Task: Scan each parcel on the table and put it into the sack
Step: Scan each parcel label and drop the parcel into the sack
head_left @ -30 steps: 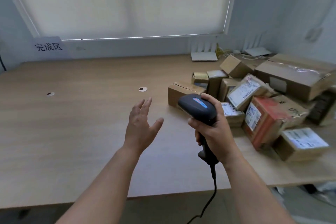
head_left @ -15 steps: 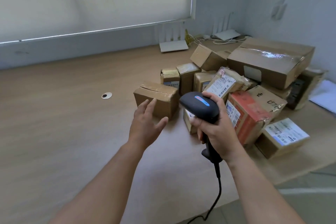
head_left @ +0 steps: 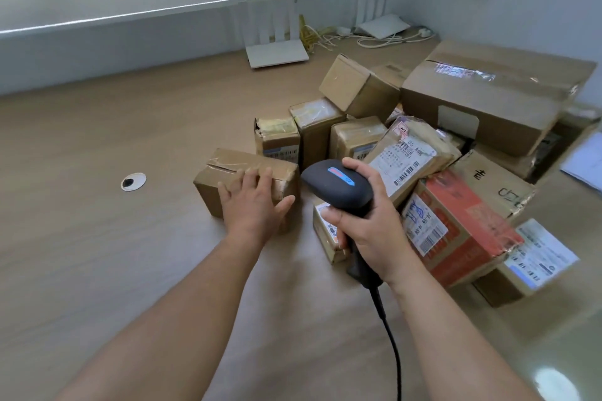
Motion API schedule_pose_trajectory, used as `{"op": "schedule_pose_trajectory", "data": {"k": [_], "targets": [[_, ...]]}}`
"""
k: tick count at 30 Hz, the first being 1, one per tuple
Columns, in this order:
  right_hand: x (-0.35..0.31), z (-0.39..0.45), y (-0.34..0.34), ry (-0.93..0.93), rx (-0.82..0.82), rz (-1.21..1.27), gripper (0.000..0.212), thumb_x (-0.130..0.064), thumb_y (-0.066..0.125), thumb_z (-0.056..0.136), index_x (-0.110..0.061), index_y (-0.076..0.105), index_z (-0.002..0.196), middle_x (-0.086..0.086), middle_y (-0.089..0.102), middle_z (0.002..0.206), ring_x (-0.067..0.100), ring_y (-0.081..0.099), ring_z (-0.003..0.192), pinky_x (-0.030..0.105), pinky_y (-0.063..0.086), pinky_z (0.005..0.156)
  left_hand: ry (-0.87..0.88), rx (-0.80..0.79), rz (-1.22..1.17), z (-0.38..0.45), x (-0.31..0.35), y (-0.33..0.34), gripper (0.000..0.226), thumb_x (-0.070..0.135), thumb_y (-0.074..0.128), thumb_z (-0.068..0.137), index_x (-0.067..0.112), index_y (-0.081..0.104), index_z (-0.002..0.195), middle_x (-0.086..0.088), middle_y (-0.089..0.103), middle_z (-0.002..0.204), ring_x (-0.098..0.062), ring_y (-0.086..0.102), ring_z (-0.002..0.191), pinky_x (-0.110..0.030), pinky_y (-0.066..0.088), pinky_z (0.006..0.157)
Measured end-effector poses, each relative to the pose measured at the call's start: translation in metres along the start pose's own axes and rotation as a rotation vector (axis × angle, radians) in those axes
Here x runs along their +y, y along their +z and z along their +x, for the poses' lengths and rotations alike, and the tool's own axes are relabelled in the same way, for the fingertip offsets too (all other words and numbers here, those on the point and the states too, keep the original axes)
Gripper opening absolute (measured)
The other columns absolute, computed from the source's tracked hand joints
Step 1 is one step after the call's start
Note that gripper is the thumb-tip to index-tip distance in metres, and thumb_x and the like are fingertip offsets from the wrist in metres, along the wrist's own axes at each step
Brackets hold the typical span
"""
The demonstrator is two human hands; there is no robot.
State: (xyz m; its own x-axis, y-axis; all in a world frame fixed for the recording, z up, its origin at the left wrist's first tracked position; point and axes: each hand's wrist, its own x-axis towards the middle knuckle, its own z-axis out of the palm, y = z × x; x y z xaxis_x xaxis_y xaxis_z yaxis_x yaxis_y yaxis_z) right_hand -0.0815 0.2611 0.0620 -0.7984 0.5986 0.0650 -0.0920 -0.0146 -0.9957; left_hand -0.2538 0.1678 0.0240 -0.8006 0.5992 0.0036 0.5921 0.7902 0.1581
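Left hand (head_left: pixel 252 205) lay flat, fingers straight and spread, on the small brown box (head_left: pixel 228 172) at the middle of the frame, leftmost of the parcel pile (head_left: pixel 423 153) on the table (head_left: pixel 81 254). Right hand (head_left: pixel 368 225) was wrapped tight round the black scanner (head_left: pixel 335 185), just right of that box. No sack showed.
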Motion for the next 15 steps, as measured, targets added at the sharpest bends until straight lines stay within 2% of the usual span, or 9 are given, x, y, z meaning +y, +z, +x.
{"op": "schedule_pose_trajectory", "data": {"k": [4, 8, 10, 13, 15], "targets": [[0.004, 0.008, 0.006, 0.024, 0.001, -0.003, 0.066, 0.004, 0.071, 0.084, -0.044, 0.049, 0.123, 0.013, 0.057, 0.115, 0.023, 0.048, 0.048, 0.029, 0.046, 0.047, 0.018, 0.010, -0.012, 0.000, -0.013, -0.002, 0.053, 0.044, 0.045, 0.091, 0.034, 0.035, 0.142, -0.001, 0.028, 0.153, -0.026, 0.021, 0.141, -0.052, 0.011, 0.115], [0.003, 0.009, 0.010, 0.033, -0.014, 0.016, 0.066, 0.002, 0.071, 0.084, -0.045, 0.049, 0.125, 0.011, 0.056, 0.118, 0.025, 0.049, 0.051, 0.031, 0.048, 0.050, -0.004, 0.004, 0.019, -0.020, -0.046, -0.012, 0.057, 0.028, 0.047, 0.087, 0.036, 0.036, 0.142, 0.004, 0.032, 0.150, -0.023, 0.027, 0.137, -0.047, 0.015, 0.114], [0.001, 0.008, 0.012, 0.029, -0.022, 0.027, 0.065, 0.001, 0.071, 0.085, -0.045, 0.049, 0.124, 0.009, 0.055, 0.120, 0.022, 0.049, 0.050, 0.029, 0.048, 0.048, -0.043, 0.031, 0.020, -0.029, -0.064, -0.017, 0.053, 0.030, 0.041, 0.085, 0.038, 0.043, 0.138, 0.007, 0.040, 0.145, -0.022, 0.032, 0.133, -0.046, 0.019, 0.112], [0.000, 0.008, 0.015, 0.024, -0.042, 0.048, 0.065, 0.001, 0.070, 0.085, -0.047, 0.049, 0.124, 0.012, 0.055, 0.119, 0.020, 0.049, 0.048, 0.027, 0.046, 0.046, -0.175, 0.080, -0.043, -0.029, -0.071, -0.027, 0.044, 0.040, 0.041, 0.088, 0.032, 0.052, 0.130, 0.001, 0.052, 0.135, -0.027, 0.041, 0.124, -0.044, 0.028, 0.107], [0.002, 0.009, 0.018, 0.011, -0.056, 0.057, 0.066, 0.001, 0.071, 0.085, -0.047, 0.049, 0.124, 0.015, 0.055, 0.110, 0.020, 0.048, 0.047, 0.027, 0.045, 0.046, -0.244, 0.062, -0.009, -0.024, -0.064, -0.033, 0.056, 0.059, 0.043, 0.086, 0.029, 0.049, 0.132, -0.005, 0.051, 0.136, -0.030, 0.041, 0.125, -0.044, 0.031, 0.105]]}}
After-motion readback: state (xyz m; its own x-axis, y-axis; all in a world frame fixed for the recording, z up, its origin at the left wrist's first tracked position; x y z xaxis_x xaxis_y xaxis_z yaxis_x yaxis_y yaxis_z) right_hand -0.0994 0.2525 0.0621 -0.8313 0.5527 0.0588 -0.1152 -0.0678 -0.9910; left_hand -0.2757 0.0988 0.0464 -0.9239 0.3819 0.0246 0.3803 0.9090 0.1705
